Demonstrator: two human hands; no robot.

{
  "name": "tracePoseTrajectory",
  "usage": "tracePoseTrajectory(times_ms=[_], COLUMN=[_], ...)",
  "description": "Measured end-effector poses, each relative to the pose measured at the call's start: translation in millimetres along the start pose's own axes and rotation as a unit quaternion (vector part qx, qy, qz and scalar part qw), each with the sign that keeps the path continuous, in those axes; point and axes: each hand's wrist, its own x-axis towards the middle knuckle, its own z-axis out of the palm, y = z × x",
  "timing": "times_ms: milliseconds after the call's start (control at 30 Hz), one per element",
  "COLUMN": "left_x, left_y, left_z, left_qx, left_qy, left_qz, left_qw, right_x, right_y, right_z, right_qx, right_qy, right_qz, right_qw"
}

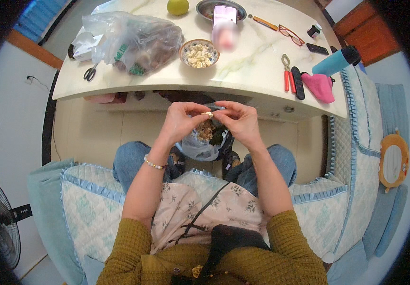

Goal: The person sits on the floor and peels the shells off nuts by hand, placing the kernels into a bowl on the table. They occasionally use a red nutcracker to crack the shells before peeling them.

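A small pale nut kernel [208, 114] is pinched between the fingertips of my left hand [187, 117] and my right hand [236, 118]. Both hands are over a bin lined with a clear plastic bag [199, 149], between my knees. Brown shell scraps [205, 130] lie in the bin. Beyond my hands, on the table, stands a patterned bowl [182, 56] holding many pale kernel pieces [199, 55]. To its left rests a large clear plastic bag [144, 42] with brown contents. Red-handled pliers [288, 79] lie on the table's right side.
On the marble-topped table [247, 71] are scissors [90, 73], a tissue box [90, 48], a green fruit [177, 6], a metal bowl [239, 13] with a phone [225, 15], glasses [290, 34], remotes [298, 83], a pink cloth [319, 87] and a blue bottle [333, 62].
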Motion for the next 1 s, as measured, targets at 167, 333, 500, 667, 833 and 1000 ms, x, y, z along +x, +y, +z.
tracePoseTrajectory(times_ms=[167,333,500,667,833,1000], left_x=[-1,-2,-3,-4,-5,-5], left_y=[-4,3,2,0,-5,-9], left_z=[-1,-3,-5,-3,-2,0], left_qx=[-0.008,-0.014,-0.025,-0.013,-0.060,-0.332], left_qy=[-0.001,0.007,-0.003,0.000,-0.026,-0.027], left_qz=[0.008,-0.004,-0.004,0.020,-0.009,-0.095], left_qw=[1.000,1.000,1.000,1.000,0.998,0.938], right_x=[1,1,3,3,2,-2], right_y=[3,-5,-1,2,2,-3], right_z=[0,-2,-4,-4,-1,3], right_qx=[0.022,0.064,0.084,0.070,0.071,0.097], right_qy=[-0.008,-0.016,-0.020,-0.020,-0.011,0.024], right_qz=[0.005,0.037,0.051,0.054,0.041,0.001], right_qw=[1.000,0.997,0.995,0.996,0.997,0.995])
